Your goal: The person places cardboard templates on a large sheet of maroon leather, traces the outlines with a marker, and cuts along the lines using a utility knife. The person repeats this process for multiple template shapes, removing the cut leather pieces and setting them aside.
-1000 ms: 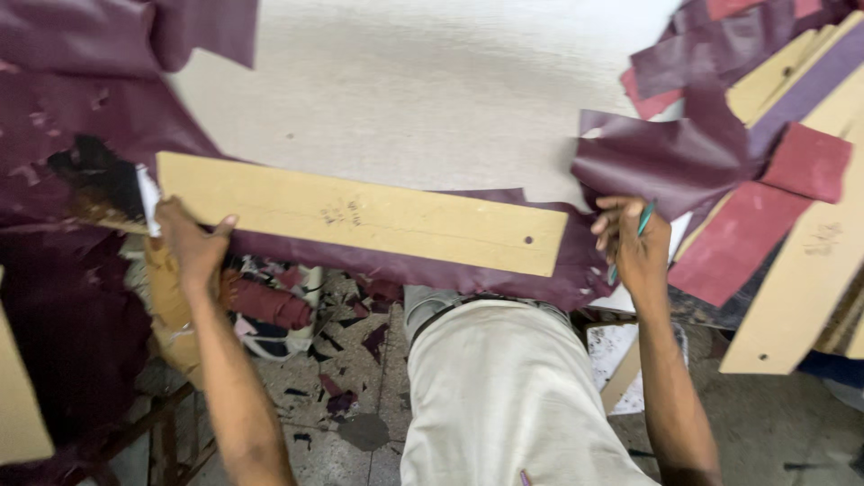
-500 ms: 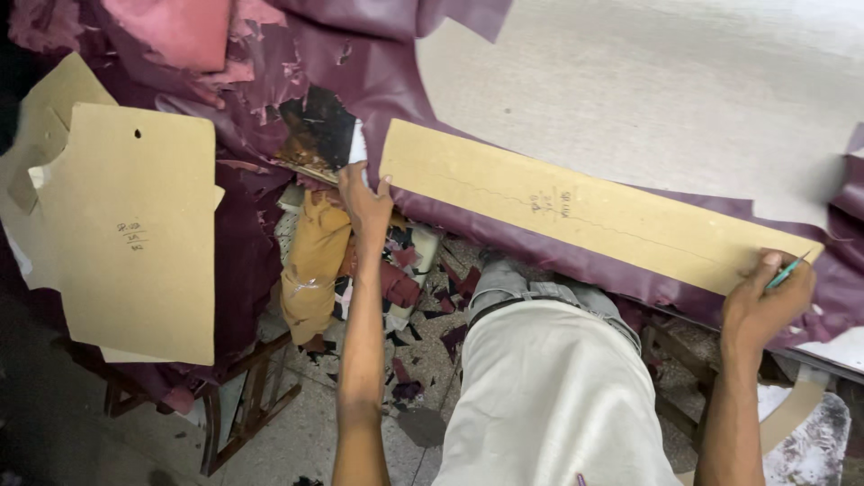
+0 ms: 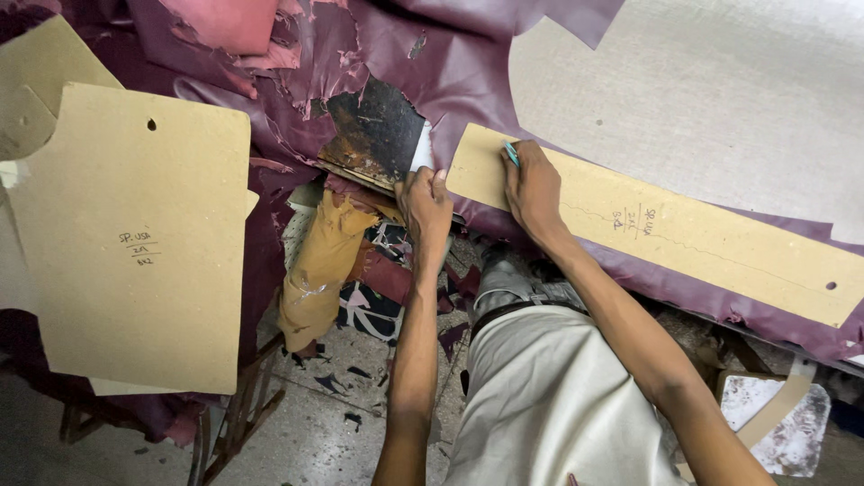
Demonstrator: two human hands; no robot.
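Note:
A long tan cardboard strip template (image 3: 702,238) lies on maroon leather (image 3: 468,81) along the table's front edge. My left hand (image 3: 426,205) presses down at the strip's left end, fingers curled over the leather edge. My right hand (image 3: 533,187) rests on the strip just right of it, holding a teal pen (image 3: 511,154) with its tip near the strip's upper edge.
A large tan cardboard pattern (image 3: 135,243) with a hole lies at the left over maroon leather. Grey table surface (image 3: 720,99) stretches at upper right. Leather scraps and a yellow piece (image 3: 315,270) hang and lie below the table, over the floor (image 3: 315,423).
My right hand has moved from the strip's far right end to its left end, next to my left hand. The view has shifted slightly left.

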